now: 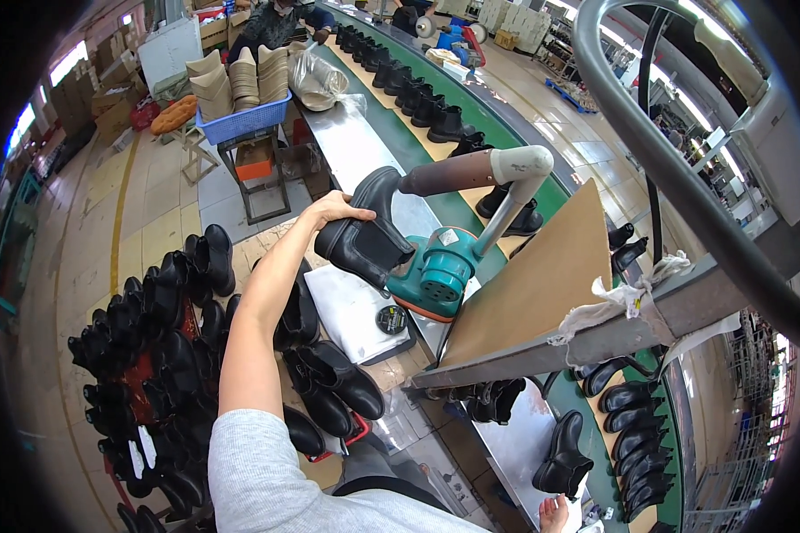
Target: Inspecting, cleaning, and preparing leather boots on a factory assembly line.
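Note:
My left hand (pixel 336 210) grips a black ankle boot (pixel 357 242) and holds it tilted above the bench. A teal hot-air blower (pixel 444 271) stands just right of the boot. From it a bent metal pipe leads to a brown-wrapped nozzle (pixel 444 173), whose end is right beside the boot's upper part; I cannot tell whether they touch. At the lower right edge, my right hand (pixel 553 513) shows only in part, its fingers apart. Close by lies another black boot (pixel 564 455) on a metal table (pixel 516 453).
A brown board (pixel 529 275) and a metal beam (pixel 542 355) stand right of the blower. A round black tin (pixel 392 320) sits on white sheeting. Boots line the green conveyor (pixel 498 115) and crowd a rack at left. A blue basket (pixel 244 120) holds beige forms; a person works beyond.

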`<act>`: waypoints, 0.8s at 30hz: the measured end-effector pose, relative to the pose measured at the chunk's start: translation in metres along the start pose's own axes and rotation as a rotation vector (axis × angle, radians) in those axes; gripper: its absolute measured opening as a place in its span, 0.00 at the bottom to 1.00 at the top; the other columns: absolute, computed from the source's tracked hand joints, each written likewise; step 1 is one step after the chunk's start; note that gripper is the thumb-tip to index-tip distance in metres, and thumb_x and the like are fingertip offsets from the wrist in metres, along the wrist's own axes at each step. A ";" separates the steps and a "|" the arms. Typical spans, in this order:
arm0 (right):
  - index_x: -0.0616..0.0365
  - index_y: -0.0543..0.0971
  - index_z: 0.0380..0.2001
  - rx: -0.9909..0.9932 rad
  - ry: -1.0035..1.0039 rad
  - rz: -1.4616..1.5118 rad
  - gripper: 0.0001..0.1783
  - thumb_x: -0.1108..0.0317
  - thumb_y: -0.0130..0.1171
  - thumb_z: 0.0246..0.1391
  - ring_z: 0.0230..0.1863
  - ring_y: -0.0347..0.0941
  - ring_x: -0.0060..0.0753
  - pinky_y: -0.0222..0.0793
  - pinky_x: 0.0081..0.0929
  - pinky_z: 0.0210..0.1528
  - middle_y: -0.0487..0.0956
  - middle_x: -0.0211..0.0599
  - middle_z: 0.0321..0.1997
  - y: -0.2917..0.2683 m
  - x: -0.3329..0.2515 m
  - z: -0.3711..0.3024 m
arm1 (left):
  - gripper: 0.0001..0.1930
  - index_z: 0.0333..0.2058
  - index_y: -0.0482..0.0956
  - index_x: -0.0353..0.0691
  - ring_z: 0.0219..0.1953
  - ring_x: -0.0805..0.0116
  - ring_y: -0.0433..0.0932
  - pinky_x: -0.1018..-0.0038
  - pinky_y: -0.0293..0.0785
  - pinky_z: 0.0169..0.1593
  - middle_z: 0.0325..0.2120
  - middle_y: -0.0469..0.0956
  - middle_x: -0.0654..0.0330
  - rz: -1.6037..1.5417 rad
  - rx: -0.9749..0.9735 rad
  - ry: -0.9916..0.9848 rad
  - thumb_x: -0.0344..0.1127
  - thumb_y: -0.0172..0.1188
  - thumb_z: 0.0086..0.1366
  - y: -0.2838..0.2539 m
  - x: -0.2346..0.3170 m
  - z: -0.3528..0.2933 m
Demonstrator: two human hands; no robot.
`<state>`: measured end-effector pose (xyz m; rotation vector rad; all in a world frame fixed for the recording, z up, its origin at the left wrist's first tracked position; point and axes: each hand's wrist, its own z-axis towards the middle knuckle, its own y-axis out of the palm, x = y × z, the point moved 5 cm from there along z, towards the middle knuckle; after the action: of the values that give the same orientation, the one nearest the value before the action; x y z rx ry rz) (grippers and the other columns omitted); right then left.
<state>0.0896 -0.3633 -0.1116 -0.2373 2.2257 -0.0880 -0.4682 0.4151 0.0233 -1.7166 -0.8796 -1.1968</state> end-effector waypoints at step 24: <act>0.58 0.70 0.38 0.016 0.010 -0.025 0.16 0.59 0.55 0.50 0.34 0.68 0.33 0.67 0.30 0.32 0.71 0.36 0.34 -0.011 0.010 0.009 | 0.33 0.40 0.76 0.26 0.34 0.66 0.78 0.74 0.75 0.41 0.34 0.78 0.51 0.017 -0.051 -0.149 0.42 0.73 0.36 0.013 0.026 -0.013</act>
<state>0.0916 -0.3756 -0.1232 -0.2560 2.2318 -0.1204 -0.4538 0.4006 0.0474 -1.8702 -0.9276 -1.0995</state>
